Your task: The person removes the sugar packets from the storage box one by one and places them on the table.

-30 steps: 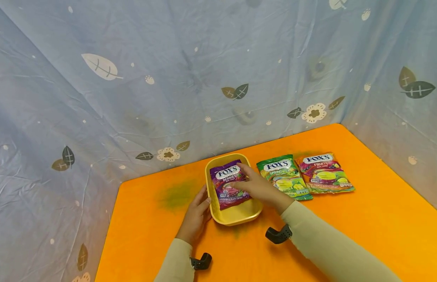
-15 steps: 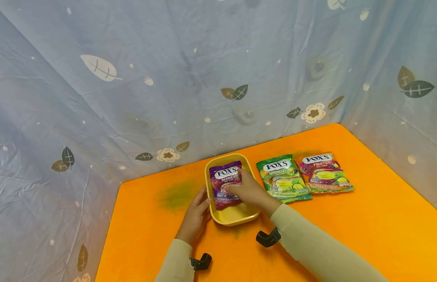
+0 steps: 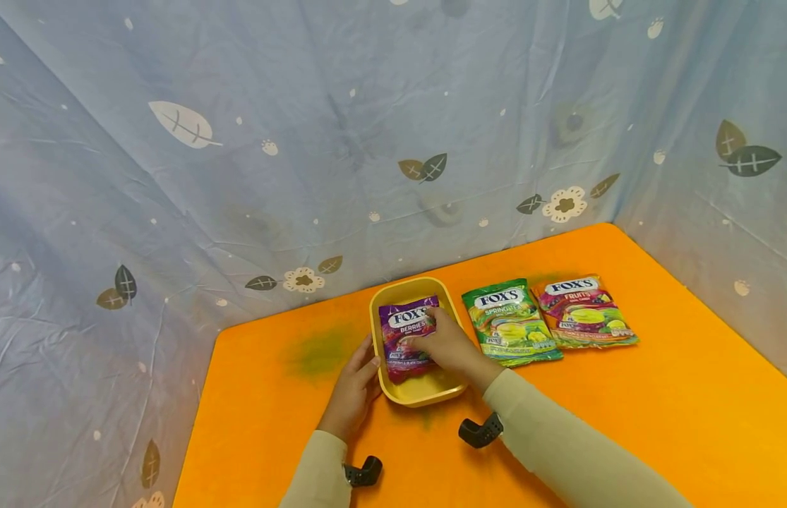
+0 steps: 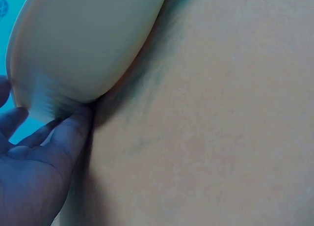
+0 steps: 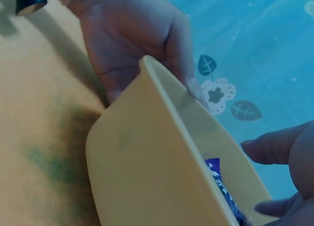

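Note:
A purple bag of Fox's Berries candy (image 3: 399,353) lies face up inside a yellow tub (image 3: 425,395) on the table. My right hand (image 3: 452,347) reaches over the tub's right side and touches the bag with thumb and forefinger spread. It hides the bag's right part. In the right wrist view those fingers (image 5: 274,145) look fairly straight, and only a strip of the bag (image 5: 223,189) shows. My left hand (image 3: 351,391) rests against the tub's left wall from outside. Its fingertips meet the wall low down in the left wrist view, with the thumb up by the rim.
Right of the tub, a green Fox's Spring Tea bag (image 3: 514,331) and a red-orange Fox's Fruits bag (image 3: 584,314) lie side by side on the orange table (image 3: 266,423). A blue patterned curtain (image 3: 342,141) walls the table's back and both sides.
The purple candy bag has shifted slightly left and nearer me within the tub. My right hand has moved a little to the left. My left hand and the tub have stayed put.

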The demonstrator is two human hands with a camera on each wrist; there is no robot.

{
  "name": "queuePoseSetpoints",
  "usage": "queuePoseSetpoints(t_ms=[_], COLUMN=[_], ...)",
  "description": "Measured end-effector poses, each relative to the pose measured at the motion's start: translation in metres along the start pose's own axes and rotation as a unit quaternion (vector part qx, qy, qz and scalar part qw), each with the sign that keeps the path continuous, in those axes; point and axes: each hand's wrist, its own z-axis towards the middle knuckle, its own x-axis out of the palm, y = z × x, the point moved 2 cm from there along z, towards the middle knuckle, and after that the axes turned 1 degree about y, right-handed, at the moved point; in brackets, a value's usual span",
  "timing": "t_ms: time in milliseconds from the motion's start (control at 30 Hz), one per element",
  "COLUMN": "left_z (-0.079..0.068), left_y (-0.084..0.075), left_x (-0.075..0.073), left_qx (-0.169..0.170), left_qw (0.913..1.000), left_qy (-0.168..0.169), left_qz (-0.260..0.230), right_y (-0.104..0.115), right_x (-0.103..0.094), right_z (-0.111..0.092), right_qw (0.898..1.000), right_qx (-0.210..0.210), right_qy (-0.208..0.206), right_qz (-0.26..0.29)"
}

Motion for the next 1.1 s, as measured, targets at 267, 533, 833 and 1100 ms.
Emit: queuePoseSetpoints(t_ms=[267, 533, 833, 1100], left_z=[0.0, 0.0001, -0.0002, -0.0007], left_y=[-0.0003, 0.0006, 0.0019, 0.0011], left_x=[0.0006, 0.0007, 0.0004, 0.0007], left_qx=[-0.005, 0.0, 0.005, 0.005], left_qw=[1.0, 1.0, 0.9999, 0.9999], left_qy=[-0.002, 0.006, 0.01, 0.01], left_qz=[0.004, 0.002, -0.005, -0.005], right_y=[-0.0007, -0.0026, -0.0043, -0.0037], right_x=[-0.0047, -0.0055, -0.0012, -0.0005], right_z=[-0.0005, -0.0016, -0.0001, 0.0005], right_qw=[0.998, 0.997, 0.997, 0.998], right_qx=[-0.016, -0.046, -0.065, -0.055], right_qy=[0.02, 0.022, 0.002, 0.0], right_qz=[0.054, 0.052, 0.033, 0.037])
